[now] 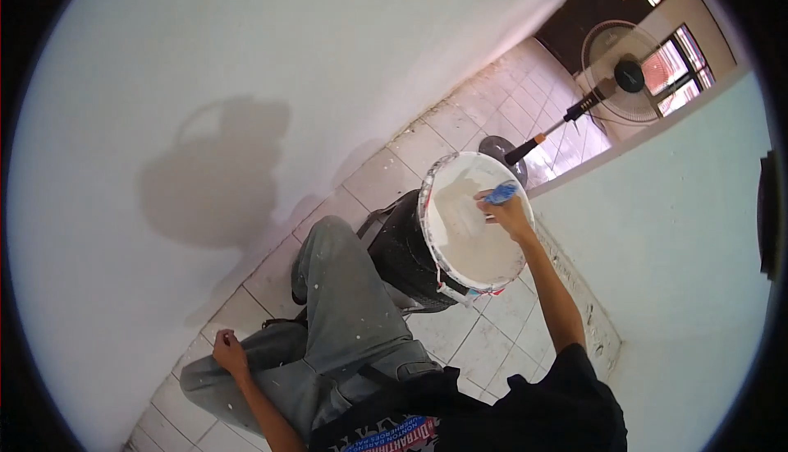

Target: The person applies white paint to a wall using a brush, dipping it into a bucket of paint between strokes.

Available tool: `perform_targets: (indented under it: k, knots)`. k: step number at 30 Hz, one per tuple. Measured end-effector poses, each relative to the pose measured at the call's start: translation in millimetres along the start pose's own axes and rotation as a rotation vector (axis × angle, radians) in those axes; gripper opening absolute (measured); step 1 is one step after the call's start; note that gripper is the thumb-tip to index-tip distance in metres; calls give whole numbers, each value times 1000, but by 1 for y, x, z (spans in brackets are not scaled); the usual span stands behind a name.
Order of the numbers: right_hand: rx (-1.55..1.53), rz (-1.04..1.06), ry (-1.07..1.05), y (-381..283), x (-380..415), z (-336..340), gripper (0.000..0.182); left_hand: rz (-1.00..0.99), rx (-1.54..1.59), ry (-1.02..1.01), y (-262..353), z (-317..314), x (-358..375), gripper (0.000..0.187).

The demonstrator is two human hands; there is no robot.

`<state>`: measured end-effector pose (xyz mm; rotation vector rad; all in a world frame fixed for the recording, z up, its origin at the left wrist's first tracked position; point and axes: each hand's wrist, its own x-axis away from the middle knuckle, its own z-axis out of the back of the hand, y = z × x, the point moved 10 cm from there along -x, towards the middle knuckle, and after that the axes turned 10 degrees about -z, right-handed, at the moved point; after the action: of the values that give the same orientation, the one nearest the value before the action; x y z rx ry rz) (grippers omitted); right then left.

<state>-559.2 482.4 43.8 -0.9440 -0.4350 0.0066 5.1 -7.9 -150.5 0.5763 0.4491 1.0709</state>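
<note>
A white bucket with a paint-smeared rim stands on a black stand or container, and pale paint shows inside it. Over the bucket's opening, my right hand is closed round a blue object, which looks like a brush or roller handle; its lower end is hidden. My left hand rests near my bent knee, its fingers curled; I cannot make out anything in it.
Pale walls rise on both sides of the tiled floor. Beyond the bucket a standing fan is near the doorway, its round base close to the bucket's rim. A dark object is at the far right.
</note>
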Motion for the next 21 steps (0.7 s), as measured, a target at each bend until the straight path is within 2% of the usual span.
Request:
perform_targets:
  k: [2,3,8,11,15,20,21]
  knots:
    - [0,-25,-22,14,-12,-12,22,32,-33,-44,11,3,2,9]
    - [-12,-46,-25,20,-16,-18,23,-32,-46,-10,7,2,2,10]
    - [-57,-73,-43,37,-26,-25,24,-51,-27,-7,2,-1,1,11]
    - [-36,-98,19,38,-17,-21,24,-42,-24,-10,0,-4,-1,11]
    - [-54,-30,59,33,-4,-25,23,-90,-57,4,4,-1,0,11]
    - [59,82,81,30,-11,-31,22,-54,-44,6,0,0,2,8]
    - [36,49,72,35,-12,-29,22,-47,-37,8,-2,0,3,8]
